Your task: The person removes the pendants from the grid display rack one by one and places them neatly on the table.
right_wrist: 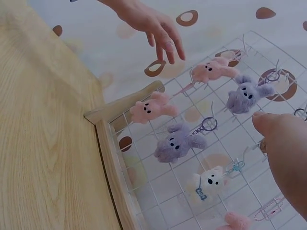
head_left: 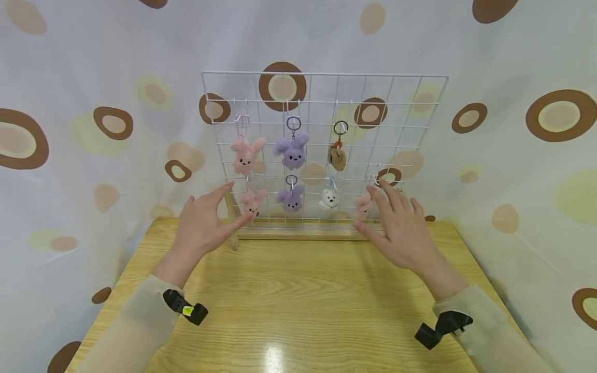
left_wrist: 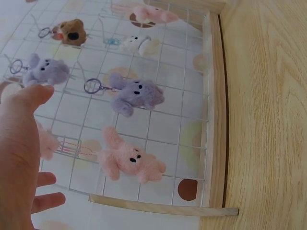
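Note:
A white wire grid (head_left: 322,74) carries plush keychains on hooks. My left hand (head_left: 201,220) is spread, thumb and fingers apart, before the lower pink bunny keychain (head_left: 252,203) at the grid's left. Above it hangs another pink bunny (head_left: 244,158). My right hand (head_left: 403,230) reaches toward the lower right, fingers extended, its thumb and index finger on either side of a pink plush keychain (head_left: 363,206) that it partly covers. Two purple bunnies (head_left: 294,153) hang in the middle column. Beside them are a brown plush (head_left: 337,156) and a white bear (head_left: 329,199).
The grid stands in a wooden base (head_left: 298,234) at the back of a wooden table (head_left: 289,295). A patterned cloth (head_left: 466,46) hangs behind and at both sides. Black wrist cameras (head_left: 185,306) are strapped over both sleeves.

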`<control>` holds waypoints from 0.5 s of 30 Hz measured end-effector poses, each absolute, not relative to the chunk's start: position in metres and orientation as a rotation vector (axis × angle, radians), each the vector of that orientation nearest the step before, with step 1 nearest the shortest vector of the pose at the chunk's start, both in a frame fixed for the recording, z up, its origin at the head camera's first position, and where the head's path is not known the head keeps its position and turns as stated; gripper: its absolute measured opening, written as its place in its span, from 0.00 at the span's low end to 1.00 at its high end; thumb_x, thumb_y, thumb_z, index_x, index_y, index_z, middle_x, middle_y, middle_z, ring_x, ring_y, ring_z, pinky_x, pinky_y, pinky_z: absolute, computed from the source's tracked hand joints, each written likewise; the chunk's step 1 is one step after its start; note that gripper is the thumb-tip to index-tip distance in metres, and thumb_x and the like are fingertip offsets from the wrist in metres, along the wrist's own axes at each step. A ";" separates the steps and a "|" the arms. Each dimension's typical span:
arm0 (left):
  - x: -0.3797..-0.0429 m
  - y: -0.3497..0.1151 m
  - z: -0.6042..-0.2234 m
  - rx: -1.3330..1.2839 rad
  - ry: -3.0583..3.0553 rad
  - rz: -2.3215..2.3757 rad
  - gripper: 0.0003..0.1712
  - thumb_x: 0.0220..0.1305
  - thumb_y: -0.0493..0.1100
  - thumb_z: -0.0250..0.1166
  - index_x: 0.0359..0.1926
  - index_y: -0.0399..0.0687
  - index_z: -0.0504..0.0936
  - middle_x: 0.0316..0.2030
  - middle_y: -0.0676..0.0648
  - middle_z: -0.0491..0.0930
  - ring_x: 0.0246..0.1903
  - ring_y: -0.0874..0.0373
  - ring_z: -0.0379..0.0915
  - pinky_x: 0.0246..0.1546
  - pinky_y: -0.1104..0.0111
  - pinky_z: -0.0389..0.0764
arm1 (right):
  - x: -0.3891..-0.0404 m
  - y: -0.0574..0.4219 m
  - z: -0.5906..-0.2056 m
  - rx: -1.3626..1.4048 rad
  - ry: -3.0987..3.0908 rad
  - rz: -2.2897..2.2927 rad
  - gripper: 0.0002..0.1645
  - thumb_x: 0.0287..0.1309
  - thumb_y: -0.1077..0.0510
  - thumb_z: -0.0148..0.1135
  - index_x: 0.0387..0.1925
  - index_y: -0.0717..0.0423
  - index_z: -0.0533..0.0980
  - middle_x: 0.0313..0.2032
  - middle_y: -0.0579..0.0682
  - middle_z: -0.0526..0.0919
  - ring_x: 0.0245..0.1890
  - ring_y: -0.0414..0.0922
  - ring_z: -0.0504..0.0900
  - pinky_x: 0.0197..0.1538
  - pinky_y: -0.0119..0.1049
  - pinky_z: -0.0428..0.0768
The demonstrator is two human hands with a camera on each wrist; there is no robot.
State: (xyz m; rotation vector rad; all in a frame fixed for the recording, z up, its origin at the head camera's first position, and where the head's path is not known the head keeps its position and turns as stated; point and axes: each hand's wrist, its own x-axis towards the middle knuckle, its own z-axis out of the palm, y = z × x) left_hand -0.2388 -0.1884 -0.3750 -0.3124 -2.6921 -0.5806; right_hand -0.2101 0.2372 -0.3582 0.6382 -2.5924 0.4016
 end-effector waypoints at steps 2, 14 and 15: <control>-0.240 -0.190 -0.376 -0.275 -2.677 -0.669 0.52 0.61 0.78 0.66 0.77 0.54 0.73 0.66 0.40 0.80 0.62 0.37 0.77 0.67 0.34 0.67 | -0.211 0.237 -0.356 0.647 -2.590 0.414 0.47 0.73 0.33 0.57 0.81 0.53 0.59 0.80 0.62 0.57 0.75 0.68 0.60 0.66 0.80 0.58; -0.247 -0.199 -0.383 -0.202 -2.619 -0.964 0.41 0.64 0.61 0.75 0.72 0.47 0.78 0.58 0.40 0.84 0.53 0.41 0.85 0.51 0.46 0.86 | -0.219 0.235 -0.344 0.622 -2.632 0.476 0.48 0.75 0.34 0.57 0.83 0.54 0.57 0.81 0.62 0.55 0.77 0.66 0.58 0.66 0.76 0.61; -0.248 -0.200 -0.384 -0.198 -2.618 -0.979 0.40 0.65 0.59 0.75 0.72 0.47 0.78 0.57 0.40 0.84 0.51 0.41 0.85 0.49 0.47 0.86 | -0.220 0.234 -0.343 0.622 -2.633 0.483 0.47 0.75 0.35 0.57 0.82 0.54 0.57 0.81 0.62 0.55 0.77 0.65 0.58 0.66 0.76 0.61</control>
